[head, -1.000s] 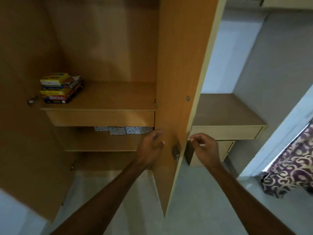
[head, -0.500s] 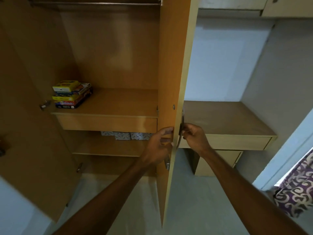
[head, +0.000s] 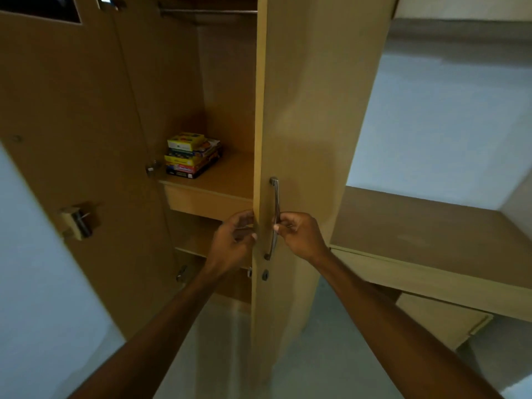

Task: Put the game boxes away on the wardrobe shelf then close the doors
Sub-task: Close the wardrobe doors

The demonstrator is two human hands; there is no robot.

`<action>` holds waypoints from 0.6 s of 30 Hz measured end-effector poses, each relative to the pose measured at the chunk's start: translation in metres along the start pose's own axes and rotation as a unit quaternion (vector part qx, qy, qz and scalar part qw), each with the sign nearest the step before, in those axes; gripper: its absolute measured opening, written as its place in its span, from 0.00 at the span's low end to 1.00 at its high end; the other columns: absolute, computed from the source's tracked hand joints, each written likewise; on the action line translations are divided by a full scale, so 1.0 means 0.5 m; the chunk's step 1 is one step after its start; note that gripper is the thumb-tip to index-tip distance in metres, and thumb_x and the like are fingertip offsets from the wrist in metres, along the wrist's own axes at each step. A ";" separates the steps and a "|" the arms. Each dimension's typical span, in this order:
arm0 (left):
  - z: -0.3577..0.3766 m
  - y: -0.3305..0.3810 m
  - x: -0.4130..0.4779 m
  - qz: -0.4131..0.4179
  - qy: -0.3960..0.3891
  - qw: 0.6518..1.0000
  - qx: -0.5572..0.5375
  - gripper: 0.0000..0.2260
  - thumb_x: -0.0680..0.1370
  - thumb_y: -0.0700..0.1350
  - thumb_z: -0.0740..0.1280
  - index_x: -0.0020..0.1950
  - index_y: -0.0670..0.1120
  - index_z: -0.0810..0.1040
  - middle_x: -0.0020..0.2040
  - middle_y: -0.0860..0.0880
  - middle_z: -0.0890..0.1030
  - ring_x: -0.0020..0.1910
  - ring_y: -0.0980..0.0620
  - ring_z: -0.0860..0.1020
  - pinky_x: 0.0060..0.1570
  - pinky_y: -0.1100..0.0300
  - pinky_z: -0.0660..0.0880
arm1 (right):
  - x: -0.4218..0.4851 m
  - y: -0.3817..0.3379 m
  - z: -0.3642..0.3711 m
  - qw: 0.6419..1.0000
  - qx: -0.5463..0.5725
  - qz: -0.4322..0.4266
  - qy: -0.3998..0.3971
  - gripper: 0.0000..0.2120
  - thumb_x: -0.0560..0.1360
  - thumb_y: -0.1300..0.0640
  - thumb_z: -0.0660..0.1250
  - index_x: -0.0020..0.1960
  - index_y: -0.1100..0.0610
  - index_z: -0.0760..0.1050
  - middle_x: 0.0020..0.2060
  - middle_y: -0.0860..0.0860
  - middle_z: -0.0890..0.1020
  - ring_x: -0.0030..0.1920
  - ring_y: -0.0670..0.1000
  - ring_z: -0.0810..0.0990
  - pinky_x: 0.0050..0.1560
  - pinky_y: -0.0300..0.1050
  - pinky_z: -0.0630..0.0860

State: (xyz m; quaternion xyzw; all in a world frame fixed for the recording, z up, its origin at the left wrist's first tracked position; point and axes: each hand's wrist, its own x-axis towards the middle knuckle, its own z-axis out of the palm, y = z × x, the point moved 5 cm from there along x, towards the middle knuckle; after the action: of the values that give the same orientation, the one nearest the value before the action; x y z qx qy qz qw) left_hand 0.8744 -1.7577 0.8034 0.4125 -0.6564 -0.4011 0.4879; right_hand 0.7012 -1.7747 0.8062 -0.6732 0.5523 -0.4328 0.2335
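A stack of colourful game boxes (head: 192, 154) rests on the wardrobe shelf (head: 230, 180), at its left end. The right wardrobe door (head: 311, 110) stands partly swung in, covering the right part of the opening. My right hand (head: 299, 236) grips its long metal handle (head: 275, 214) near the middle. My left hand (head: 234, 240) holds the door's free edge at the same height. The left door (head: 72, 139) hangs wide open, showing its inner face and a metal latch (head: 77, 221).
A wooden desk top (head: 431, 234) with a drawer beneath it adjoins the wardrobe on the right, under a pale wall. A lower shelf (head: 195, 243) lies below the drawer front. Grey floor (head: 218, 355) lies below my arms. A hanging rail crosses the top.
The right door has swung further towards the opening, so its front face and handle now show. My right hand went from the door's edge onto the handle. The view has shifted right.
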 end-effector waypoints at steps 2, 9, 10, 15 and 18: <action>-0.037 -0.025 0.041 -0.019 -0.003 1.000 -0.007 0.21 0.76 0.37 0.69 0.63 0.56 0.72 0.62 0.51 0.79 0.60 0.51 0.78 0.58 0.52 0.77 | 0.049 -0.007 0.043 1.000 0.001 -0.003 -0.001 0.04 0.73 0.59 0.70 0.46 0.55 0.83 0.37 0.52 0.85 0.39 0.49 0.83 0.46 0.47 0.79; -0.154 -0.093 0.212 -0.029 -0.038 0.999 0.004 0.21 0.76 0.38 0.69 0.62 0.60 0.71 0.59 0.58 0.78 0.62 0.51 0.76 0.60 0.50 0.76 | 0.230 -0.002 0.160 0.999 -0.036 -0.002 0.005 0.03 0.71 0.56 0.71 0.44 0.53 0.82 0.35 0.51 0.84 0.40 0.50 0.83 0.46 0.52 0.81; -0.166 -0.099 0.236 -0.030 -0.047 0.998 -0.003 0.21 0.77 0.38 0.69 0.59 0.63 0.71 0.58 0.60 0.77 0.61 0.52 0.76 0.59 0.50 0.77 | 0.257 0.001 0.173 0.999 -0.041 -0.002 0.008 0.03 0.71 0.55 0.71 0.44 0.53 0.83 0.36 0.50 0.85 0.40 0.49 0.83 0.46 0.51 0.81; -0.199 -0.134 0.339 -0.036 -0.076 0.996 -0.013 0.23 0.77 0.36 0.67 0.57 0.65 0.69 0.57 0.64 0.75 0.58 0.59 0.75 0.51 0.63 0.76 | 0.363 0.019 0.215 0.998 -0.065 0.009 0.020 0.07 0.70 0.54 0.74 0.48 0.53 0.84 0.41 0.47 0.86 0.42 0.43 0.84 0.49 0.47 0.81; -0.211 -0.157 0.393 -0.037 -0.090 0.995 -0.007 0.25 0.77 0.35 0.66 0.68 0.57 0.68 0.59 0.64 0.75 0.59 0.61 0.75 0.49 0.67 0.77 | 0.419 0.037 0.233 0.997 -0.069 0.021 0.037 0.09 0.70 0.53 0.75 0.47 0.55 0.83 0.37 0.44 0.84 0.40 0.42 0.82 0.44 0.41 0.78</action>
State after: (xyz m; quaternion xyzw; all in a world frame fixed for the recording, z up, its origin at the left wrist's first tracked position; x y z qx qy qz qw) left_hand 0.9526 -1.9806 0.8126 0.3952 -0.6796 -0.4587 0.4142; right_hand 0.7923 -1.9972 0.7998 -0.6597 0.6030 -0.4131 0.1746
